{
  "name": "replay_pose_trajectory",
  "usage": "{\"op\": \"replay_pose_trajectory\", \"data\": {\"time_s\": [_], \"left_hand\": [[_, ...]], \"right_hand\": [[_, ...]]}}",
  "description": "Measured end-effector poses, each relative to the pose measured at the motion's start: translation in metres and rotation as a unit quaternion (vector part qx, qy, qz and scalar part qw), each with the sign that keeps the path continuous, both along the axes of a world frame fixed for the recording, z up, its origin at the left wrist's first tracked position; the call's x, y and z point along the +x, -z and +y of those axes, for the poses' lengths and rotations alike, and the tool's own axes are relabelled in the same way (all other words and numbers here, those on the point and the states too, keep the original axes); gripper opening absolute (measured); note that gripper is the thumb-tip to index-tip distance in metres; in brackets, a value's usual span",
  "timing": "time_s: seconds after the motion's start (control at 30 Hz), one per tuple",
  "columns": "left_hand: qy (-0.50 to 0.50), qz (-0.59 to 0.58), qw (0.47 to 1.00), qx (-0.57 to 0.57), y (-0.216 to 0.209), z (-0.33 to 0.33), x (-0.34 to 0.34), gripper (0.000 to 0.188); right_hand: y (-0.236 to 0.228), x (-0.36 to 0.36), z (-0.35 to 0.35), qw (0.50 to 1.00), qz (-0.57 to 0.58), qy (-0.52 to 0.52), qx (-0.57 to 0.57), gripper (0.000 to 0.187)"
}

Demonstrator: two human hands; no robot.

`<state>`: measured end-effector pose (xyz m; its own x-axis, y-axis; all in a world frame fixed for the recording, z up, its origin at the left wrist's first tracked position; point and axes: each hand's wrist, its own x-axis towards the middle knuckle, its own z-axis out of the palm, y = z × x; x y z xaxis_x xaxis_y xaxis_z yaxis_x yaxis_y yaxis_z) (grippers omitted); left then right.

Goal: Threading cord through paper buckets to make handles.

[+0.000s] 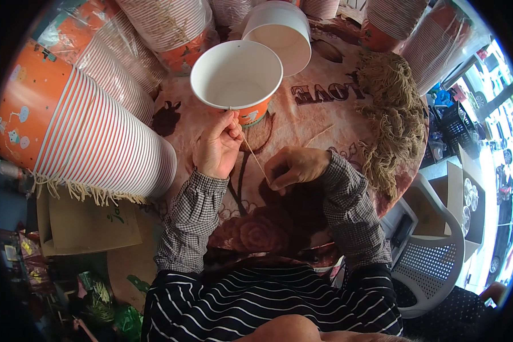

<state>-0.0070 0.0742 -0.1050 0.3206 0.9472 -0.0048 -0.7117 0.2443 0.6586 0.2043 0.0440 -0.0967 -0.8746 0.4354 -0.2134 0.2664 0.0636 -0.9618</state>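
Note:
An orange paper bucket point(256, 112) with a white inside stands on the table, its open mouth facing me. At the bucket's near rim, the fingers of my left hand point(218, 149) are pinched on a thin beige string point(252, 150). The string runs taut from there down to the right. My right hand point(297, 166) is closed on its other part, above the table to the right of the bucket. Whether my left fingers also grip the rim itself, I cannot tell. Behind the bucket, a second white tub point(285, 34) lies tilted.
A long nested stack of orange buckets point(105, 122) lies at the left, with strings hanging beneath. More wrapped stacks point(165, 25) line the back. A heap of beige strings point(390, 119) covers the right side of the patterned tablecloth point(316, 128). A grey chair point(433, 256) stands at right.

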Motion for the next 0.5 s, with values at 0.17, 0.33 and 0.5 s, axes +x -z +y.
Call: {"op": "replay_pose_trajectory", "data": {"time_s": [0.17, 0.33, 0.5], "left_hand": [[-0.107, 0.070, 0.989, 0.068, -0.020, -0.001, 0.004, 0.030], [0.114, 0.097, 0.985, 0.090, -0.001, -0.020, 0.027, 0.050], [0.211, 0.181, 0.957, 0.085, -0.007, -0.019, 0.009, 0.034]], "right_hand": [[-0.021, 0.006, -0.012, 0.982, 0.153, 0.044, -0.097, 0.019], [-0.008, 0.018, -0.003, 0.920, 0.340, 0.172, -0.094, 0.026], [0.004, 0.029, 0.014, 0.843, 0.415, 0.315, -0.133, 0.014]]}}
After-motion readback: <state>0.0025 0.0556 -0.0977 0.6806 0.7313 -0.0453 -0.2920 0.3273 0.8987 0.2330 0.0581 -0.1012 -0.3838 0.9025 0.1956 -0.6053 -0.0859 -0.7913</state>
